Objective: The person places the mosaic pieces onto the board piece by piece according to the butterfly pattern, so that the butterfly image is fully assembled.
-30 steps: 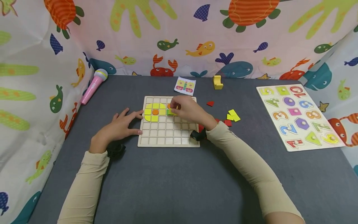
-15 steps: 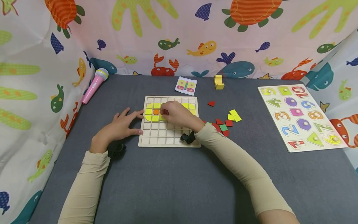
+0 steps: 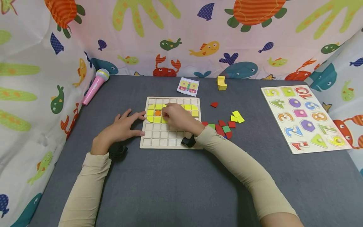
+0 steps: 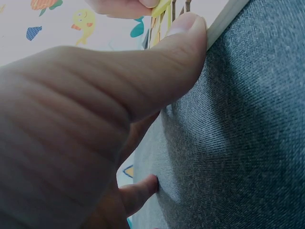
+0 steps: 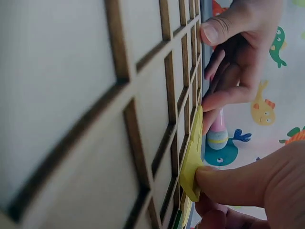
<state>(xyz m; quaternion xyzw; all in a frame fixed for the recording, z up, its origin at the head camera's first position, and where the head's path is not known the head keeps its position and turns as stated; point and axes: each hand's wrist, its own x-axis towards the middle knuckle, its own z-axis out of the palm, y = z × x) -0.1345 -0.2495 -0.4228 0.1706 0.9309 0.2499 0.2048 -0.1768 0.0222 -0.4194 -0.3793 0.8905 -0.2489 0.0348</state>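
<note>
A wooden grid board [image 3: 158,135] lies on the grey table, with several yellow tiles [image 3: 151,107] and an orange round tile [image 3: 158,113] in its upper cells. My left hand [image 3: 116,129] is spread at the board's left side, thumb tip and a fingertip touching its edge. Over the upper middle of the grid, my right hand [image 3: 180,117] pinches a yellow tile [image 5: 191,167] between thumb and fingers. In the right wrist view that tile sits at the grid's surface; whether it lies fully in a cell is hard to tell. The right hand hides the cells beneath it.
Loose red tiles [image 3: 231,124], green tiles [image 3: 226,129] and yellow tiles [image 3: 237,116] lie right of the board. Behind it are a butterfly pattern card [image 3: 188,86] and a yellow block [image 3: 221,83]. A number puzzle board [image 3: 304,119] lies right, a pink toy microphone [image 3: 95,87] left.
My right hand has moved left across the board, uncovering yellow tiles on the right of the grid and the loose tiles beside it. It barely moved in the last half second. My left hand stays put.
</note>
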